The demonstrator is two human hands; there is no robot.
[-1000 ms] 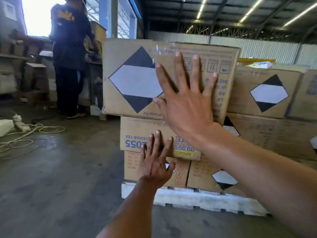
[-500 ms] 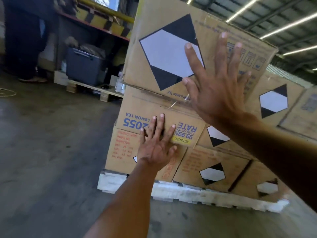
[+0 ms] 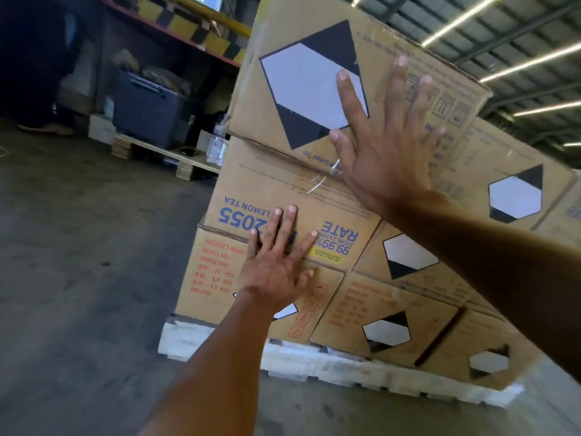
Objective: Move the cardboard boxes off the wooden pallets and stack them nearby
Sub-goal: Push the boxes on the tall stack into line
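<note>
Head view: the right hand (image 3: pixel 383 158) lies flat with its fingers spread wide on the front of the top box (image 3: pixel 301 86), fingertips beside the black-and-white diamond label. The heel of the palm is at the seam with the second box (image 3: pixel 267 187) below it. The left hand (image 3: pixel 276 269), lower and nearer, is also flat and spread. Its fingers press the blue print on that second box, and its palm overlaps the bottom box (image 3: pixel 213 272). Under both hands the stack sits on a white pallet (image 3: pixel 188 338). More boxes (image 3: pixel 515 199) stand right of the right hand. Left of the hands, a dark bin (image 3: pixel 147 111) rests on a wooden pallet (image 3: pixel 163 152) on the floor (image 3: pixel 78 278).
</note>
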